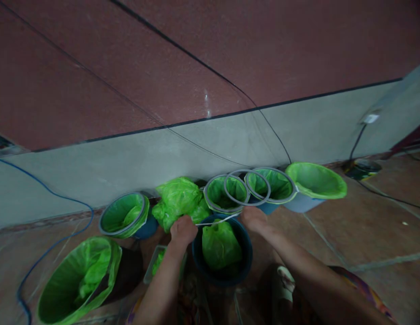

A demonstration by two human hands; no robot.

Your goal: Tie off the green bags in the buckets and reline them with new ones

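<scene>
Both my hands are in front of me with a thin white cord [226, 218] stretched between them. My left hand [184, 229] is closed on one end of it, and my right hand [254, 220] is closed near the other end. Below the cord stands a dark blue bin [249, 257], with a bright green plastic bag [221, 246] bunched inside. Whether the cord is attached to this bag is hard to make out. Behind my left hand lies a pile of crumpled green bags [179, 198].
Along the grey wall stand green-lined bins [226, 194], [273, 185], [315, 183], [123, 214]. A loose grey ring [225, 186] rests across two. A larger lined bin [74, 289] leans left. A clear container [152, 266] sits beside my left forearm. A blue cable [57, 241] crosses the floor.
</scene>
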